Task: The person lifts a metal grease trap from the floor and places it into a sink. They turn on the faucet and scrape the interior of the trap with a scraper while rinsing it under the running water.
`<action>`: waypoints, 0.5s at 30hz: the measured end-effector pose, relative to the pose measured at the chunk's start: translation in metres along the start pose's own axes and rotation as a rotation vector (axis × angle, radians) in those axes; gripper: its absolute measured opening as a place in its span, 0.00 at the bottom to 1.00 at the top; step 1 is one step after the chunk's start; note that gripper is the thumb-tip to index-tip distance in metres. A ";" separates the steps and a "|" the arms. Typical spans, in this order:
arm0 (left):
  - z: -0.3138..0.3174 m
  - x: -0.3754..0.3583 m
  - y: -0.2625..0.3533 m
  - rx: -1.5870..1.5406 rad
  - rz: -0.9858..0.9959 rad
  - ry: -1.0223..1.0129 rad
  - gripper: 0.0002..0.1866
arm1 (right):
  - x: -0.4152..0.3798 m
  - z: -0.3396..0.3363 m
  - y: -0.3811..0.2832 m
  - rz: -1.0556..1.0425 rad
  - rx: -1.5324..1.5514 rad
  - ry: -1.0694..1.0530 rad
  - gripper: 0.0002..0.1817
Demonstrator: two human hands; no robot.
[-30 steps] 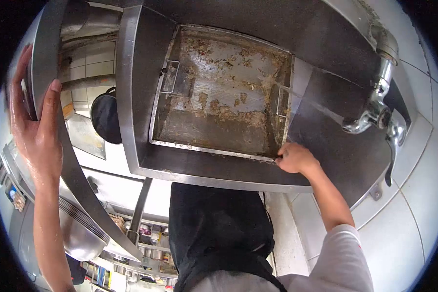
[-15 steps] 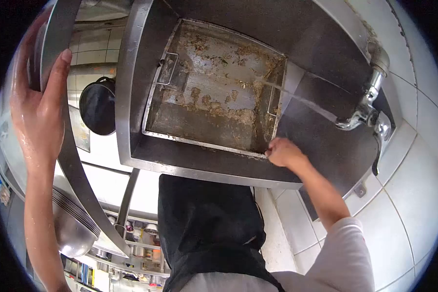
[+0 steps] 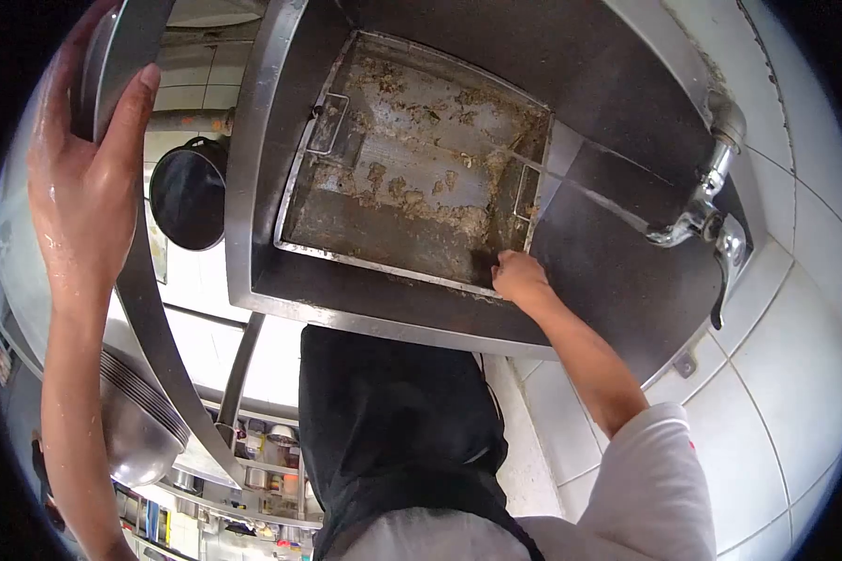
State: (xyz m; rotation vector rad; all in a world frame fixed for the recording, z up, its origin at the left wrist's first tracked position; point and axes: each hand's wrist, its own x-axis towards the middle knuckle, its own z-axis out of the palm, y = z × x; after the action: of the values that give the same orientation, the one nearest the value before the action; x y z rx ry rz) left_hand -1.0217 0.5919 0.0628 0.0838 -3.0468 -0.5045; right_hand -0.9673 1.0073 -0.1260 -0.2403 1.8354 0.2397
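A shallow rectangular metal tray (image 3: 412, 154) lies in the steel sink, brown food residue stuck over its bottom. Wire handles stand at its two short sides. My right hand (image 3: 521, 276) is closed over the tray's near right corner, fingertips just inside the rim; what is in the fingers, if anything, is hidden. Water runs from the tap (image 3: 688, 227) at the right in a thin stream onto the tray's right part. My left hand (image 3: 84, 206), wet, grips the edge of a steel counter (image 3: 140, 280) at the left, thumb along the near face.
The sink's front rim (image 3: 384, 323) runs between my body and the tray. A black round bucket (image 3: 189, 196) stands below, left of the sink. Stacked metal bowls (image 3: 140, 425) sit by my left forearm. White tiles (image 3: 776, 374) cover the wall at right.
My right hand has moved slightly left and farther into the tray's corner. The left hand keeps its grip on the counter edge. Water still runs.
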 end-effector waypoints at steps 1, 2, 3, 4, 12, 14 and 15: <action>0.000 0.000 0.002 0.008 -0.001 0.013 0.24 | 0.001 -0.004 -0.004 -0.003 0.000 0.000 0.15; -0.001 0.000 0.002 0.021 -0.001 0.028 0.24 | 0.005 -0.009 -0.010 0.018 0.025 -0.006 0.15; -0.002 -0.001 0.001 0.029 -0.004 0.025 0.24 | 0.006 -0.013 -0.014 0.038 0.051 -0.017 0.15; -0.003 -0.004 -0.001 0.080 -0.055 -0.008 0.24 | 0.001 -0.018 -0.018 0.032 0.053 -0.026 0.15; -0.002 0.002 0.003 0.093 0.043 0.038 0.24 | 0.046 -0.011 -0.026 0.068 0.039 -0.072 0.16; -0.004 0.003 0.003 0.186 0.117 0.045 0.24 | 0.050 -0.013 -0.027 0.084 0.048 0.071 0.16; -0.003 0.000 0.003 0.174 0.121 0.037 0.24 | 0.052 -0.015 -0.022 0.140 0.129 -0.009 0.16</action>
State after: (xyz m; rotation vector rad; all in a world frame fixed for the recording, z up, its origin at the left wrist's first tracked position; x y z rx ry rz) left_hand -1.0221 0.5937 0.0666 -0.0830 -3.0283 -0.2274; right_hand -0.9888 0.9802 -0.1725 -0.0208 1.8533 0.2174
